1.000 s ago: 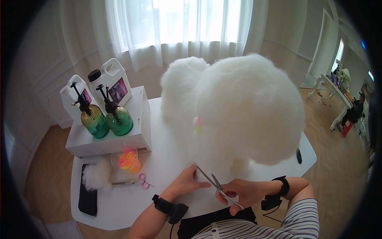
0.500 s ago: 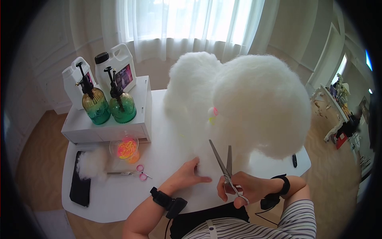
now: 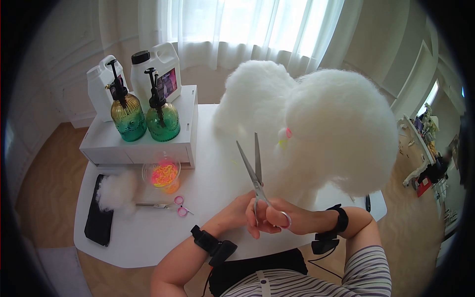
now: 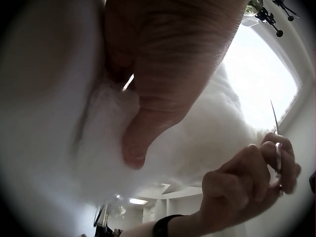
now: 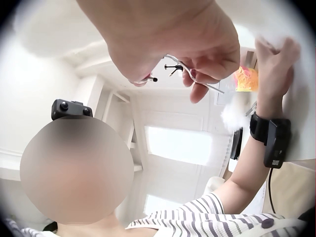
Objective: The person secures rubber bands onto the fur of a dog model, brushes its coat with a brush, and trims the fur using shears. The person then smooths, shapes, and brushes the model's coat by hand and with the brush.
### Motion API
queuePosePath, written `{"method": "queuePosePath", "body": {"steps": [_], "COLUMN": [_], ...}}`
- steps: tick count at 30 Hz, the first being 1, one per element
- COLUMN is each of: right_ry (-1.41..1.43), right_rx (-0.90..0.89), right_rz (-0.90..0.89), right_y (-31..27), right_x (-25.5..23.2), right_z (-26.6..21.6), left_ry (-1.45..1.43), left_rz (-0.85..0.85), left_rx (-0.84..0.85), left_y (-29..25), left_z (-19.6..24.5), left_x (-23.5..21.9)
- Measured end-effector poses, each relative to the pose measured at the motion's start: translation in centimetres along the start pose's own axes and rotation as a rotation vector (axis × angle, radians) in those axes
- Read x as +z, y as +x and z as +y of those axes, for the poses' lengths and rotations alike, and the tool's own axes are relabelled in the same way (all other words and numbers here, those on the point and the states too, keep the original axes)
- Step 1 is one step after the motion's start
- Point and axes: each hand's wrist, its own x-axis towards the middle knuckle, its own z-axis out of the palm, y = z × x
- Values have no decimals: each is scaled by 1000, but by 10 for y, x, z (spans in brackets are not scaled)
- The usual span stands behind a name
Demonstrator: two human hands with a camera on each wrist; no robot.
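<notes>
1. Fluffy white form [image 3: 341,128]: on the table [image 3: 133,242]; the left wrist view alone shows the left hand's [image 4: 173,64] thumb against its fluff — whether that hand grips, I cannot tell.
2. Two white jugs [image 3: 161,67]: contents hidden.
3. Two green-and-amber spray bottles [image 3: 163,121]: on the white box [image 3: 143,153], before the jugs.
4. Right hand [image 3: 272,215]: fingers curled through the scissors' handles.
5. Scissors [image 3: 258,182]: near the form, blades apart — tips away from the person, long axis slanting slightly left.
6. Clear cup [image 3: 162,173]: holds orange, pink and yellow bands [image 3: 165,174].
</notes>
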Motion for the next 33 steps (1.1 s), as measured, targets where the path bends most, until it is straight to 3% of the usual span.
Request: {"method": "queuePosePath", "body": {"steps": [4,6,7,9,10,16,19,22,24,25,27,30,32,33], "right_ry": [101,172,195,219,186,218,231,214,217,179,141,-2,-283,-289], "right_rx": [70,65,93,123,122,48,70,35,-10,95,196,203,32,33], "right_rz": [7,41,69,96,121,146,121,113,147,76,18,-21,6,15], "right_y": [12,15,17,18,18,20,19,18,16,11,4,-13,-26,-33], "right_x": [2,-1,-4,-5,-4,-5,-2,-5,-6,-4,-2,3,1,1], "right_z": [-2,3,4,5,5,-3,-9,-3,-3,-9,-13,-7,-5,-4], "left_ry": [-86,-601,-604,-191,-194,-355,-419,-658,-265,-264,141,21,88,154], "left_rz": [6,-138,-137,-66,-64,-67,-83,-77,-68,-73,-5,47,49,60], "left_rx": [109,-238,-238,-89,-91,-6,-82,-143,-164,-161,-83,-127,-160,-201], "left_y": [-1,-4,-3,-1,-2,4,0,-1,-1,0,4,1,4,5], "left_z": [6,25,30,35,34,12,22,30,43,35,16,22,16,11], "left_x": [1,-2,-4,-6,-5,6,3,0,-6,-4,-1,0,3,4]}}
